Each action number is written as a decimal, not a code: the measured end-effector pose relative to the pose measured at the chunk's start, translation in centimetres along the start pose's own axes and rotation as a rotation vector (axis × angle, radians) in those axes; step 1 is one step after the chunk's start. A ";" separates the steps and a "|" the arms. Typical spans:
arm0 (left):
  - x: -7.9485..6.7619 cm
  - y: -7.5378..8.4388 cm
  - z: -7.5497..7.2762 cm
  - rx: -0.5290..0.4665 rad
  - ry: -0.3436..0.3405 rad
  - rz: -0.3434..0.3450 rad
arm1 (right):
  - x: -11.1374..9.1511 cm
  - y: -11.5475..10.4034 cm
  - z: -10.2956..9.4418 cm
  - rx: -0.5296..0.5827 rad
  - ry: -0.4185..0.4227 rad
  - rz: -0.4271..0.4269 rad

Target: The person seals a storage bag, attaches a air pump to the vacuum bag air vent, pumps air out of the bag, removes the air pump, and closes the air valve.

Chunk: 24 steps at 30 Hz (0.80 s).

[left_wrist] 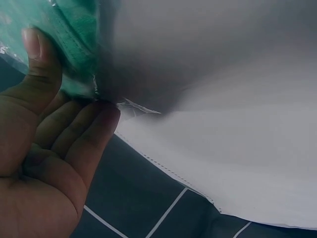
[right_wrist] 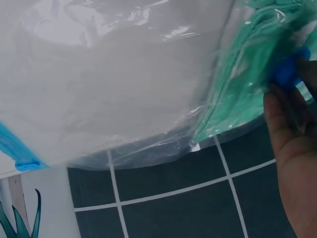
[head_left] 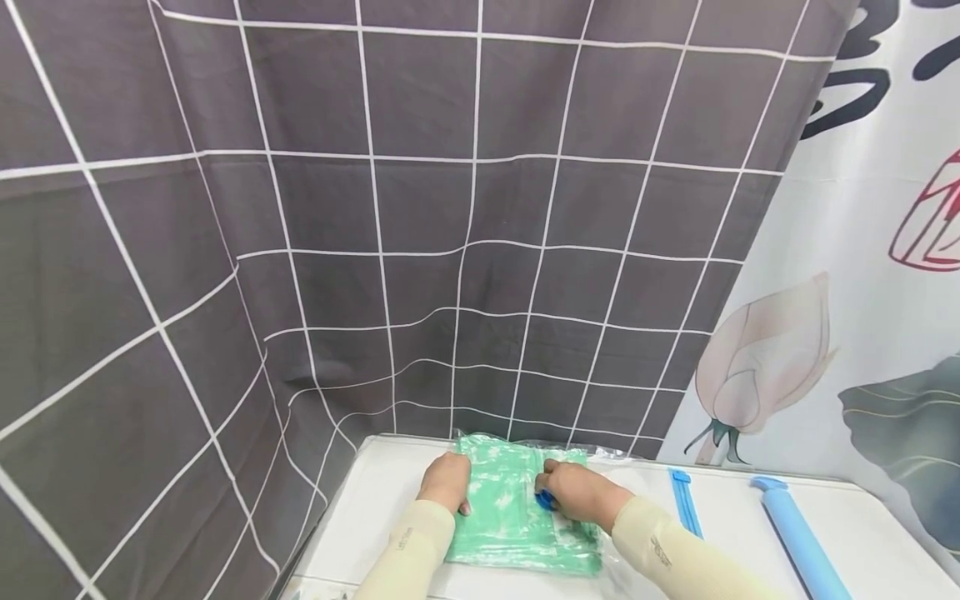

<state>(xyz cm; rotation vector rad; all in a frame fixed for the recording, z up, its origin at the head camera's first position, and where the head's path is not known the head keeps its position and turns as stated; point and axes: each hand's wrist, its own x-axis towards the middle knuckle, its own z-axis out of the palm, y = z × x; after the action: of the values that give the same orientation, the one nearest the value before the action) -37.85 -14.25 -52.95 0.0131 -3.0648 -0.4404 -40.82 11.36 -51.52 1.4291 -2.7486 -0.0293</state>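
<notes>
A clear plastic bag with folded green and white cloth inside lies flat on the white tabletop. My left hand grips its left edge; in the left wrist view the thumb lies over the plastic and the fingers are underneath. On the upper right part of the bag, my right hand pinches a round blue valve cap between thumb and fingers. Clear, loose plastic extends to the right beyond the cloth. Whether the cap is fastened to the bag cannot be told.
To the right on the white table lie a blue zip strip and a light blue hand pump. A dark curtain with white grid lines hangs behind and at the left. A flower-printed cloth hangs at the right.
</notes>
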 end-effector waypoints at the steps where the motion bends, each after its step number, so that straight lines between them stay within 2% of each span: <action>1: 0.0 0.0 -0.1 0.002 0.000 0.000 | 0.0 0.0 0.1 0.004 -0.001 0.014; 4: 0.0 0.0 -0.2 0.007 0.000 0.007 | 0.2 0.0 0.2 0.026 -0.007 0.080; 9: -0.1 -0.3 -0.1 -0.024 -0.018 0.027 | 0.1 -0.6 0.7 0.098 0.064 0.193; 14: 0.1 -0.5 0.0 -0.046 -0.016 0.030 | 0.8 -1.7 0.9 0.266 0.122 0.420; 17: 0.3 -0.5 0.0 -0.052 -0.005 0.022 | 1.6 -1.1 1.9 0.249 0.119 0.456; 19: 0.3 -0.5 0.0 -0.061 -0.008 0.020 | 1.7 -0.2 2.7 0.190 0.112 0.391; 21: 0.3 -0.4 0.0 -0.072 -0.016 0.019 | 1.4 1.4 4.1 0.105 0.134 0.242; 24: 0.0 -0.2 0.0 -0.078 -0.022 0.016 | 0.7 2.6 4.2 0.021 0.156 0.033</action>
<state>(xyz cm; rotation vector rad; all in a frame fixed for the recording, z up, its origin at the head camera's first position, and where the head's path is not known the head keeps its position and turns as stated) -37.83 -14.46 -53.05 -0.0196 -3.0638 -0.5617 -43.53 12.23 -55.56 1.3293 -2.6523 0.1076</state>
